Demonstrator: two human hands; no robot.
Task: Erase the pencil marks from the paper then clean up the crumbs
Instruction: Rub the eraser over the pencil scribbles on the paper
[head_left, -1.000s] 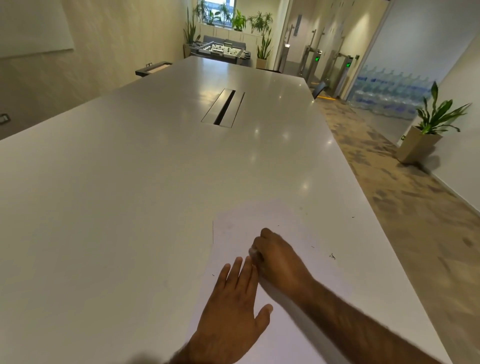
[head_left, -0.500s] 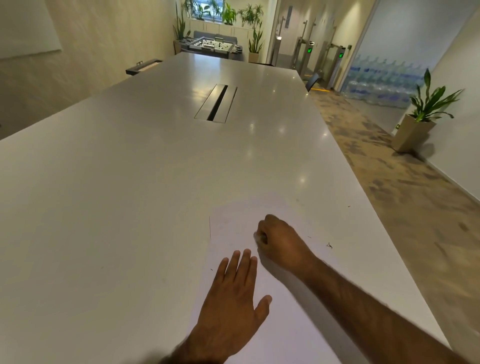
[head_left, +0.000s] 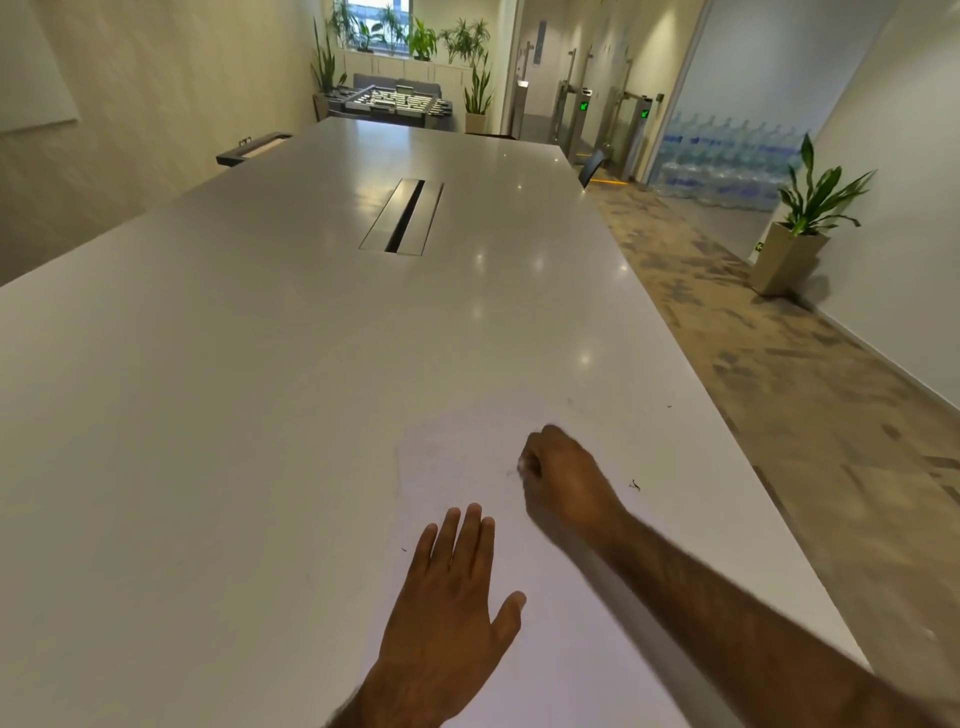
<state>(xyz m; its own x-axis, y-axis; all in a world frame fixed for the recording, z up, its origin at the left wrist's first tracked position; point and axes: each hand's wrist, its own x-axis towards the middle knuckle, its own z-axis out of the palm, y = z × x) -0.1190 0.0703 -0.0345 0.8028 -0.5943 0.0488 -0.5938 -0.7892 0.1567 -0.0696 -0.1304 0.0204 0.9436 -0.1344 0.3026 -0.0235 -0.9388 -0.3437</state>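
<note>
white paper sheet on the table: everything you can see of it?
The white sheet of paper is thin, plain and flat on the glossy white table, near its right edge, barely distinct from the top. The left hand rests flat on its near part, fingers straight. The right hand, fingers curled round a small pale object, presses farther up, beside faint grey marks.

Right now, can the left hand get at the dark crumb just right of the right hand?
Probably not directly: the left hand lies flat on the paper, and the right hand and forearm lie between it and the crumb.
</note>
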